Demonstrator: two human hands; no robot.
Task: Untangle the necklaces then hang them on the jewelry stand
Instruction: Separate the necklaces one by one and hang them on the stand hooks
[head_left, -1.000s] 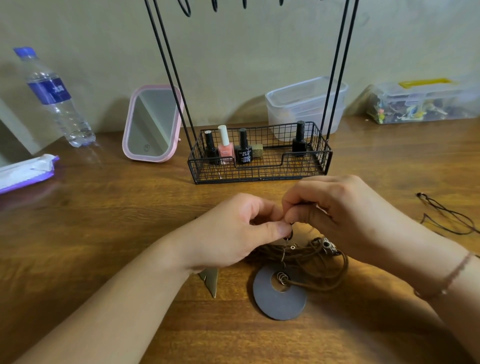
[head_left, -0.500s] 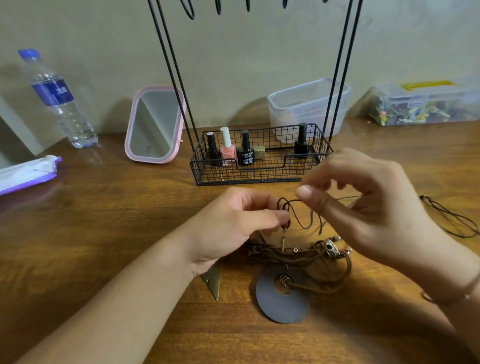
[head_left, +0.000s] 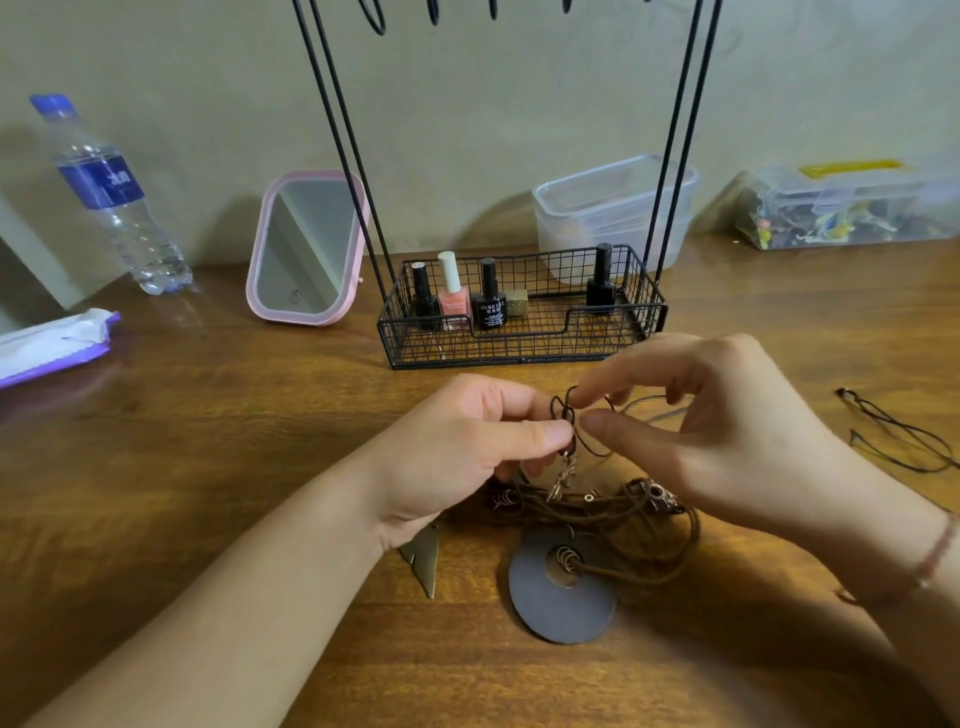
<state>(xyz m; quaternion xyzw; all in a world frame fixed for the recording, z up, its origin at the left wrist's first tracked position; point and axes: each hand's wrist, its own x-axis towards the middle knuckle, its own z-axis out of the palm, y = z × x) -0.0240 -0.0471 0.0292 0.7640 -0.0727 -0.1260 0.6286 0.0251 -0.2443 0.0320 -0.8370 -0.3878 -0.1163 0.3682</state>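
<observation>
Where wall meets, wooden table (head_left: 208, 467)

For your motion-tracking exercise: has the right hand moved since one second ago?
Yes. The right hand has lifted away from the pile toward the wire basket, drawing a loop of dark cord up with it.

dim warm light, soft shadows, wide-angle bending at edges, slight blur.

The wooden table (head_left: 208, 467) carries a black wire jewelry stand (head_left: 519, 332), a pink mirror (head_left: 306, 249), a water bottle (head_left: 111, 192), a wipes packet (head_left: 52, 343), two clear tubs (stacked) (head_left: 613, 208), a filled clear box (head_left: 847, 208), tangled brown necklaces (head_left: 597, 525) and a separate black cord (head_left: 898, 431).
</observation>
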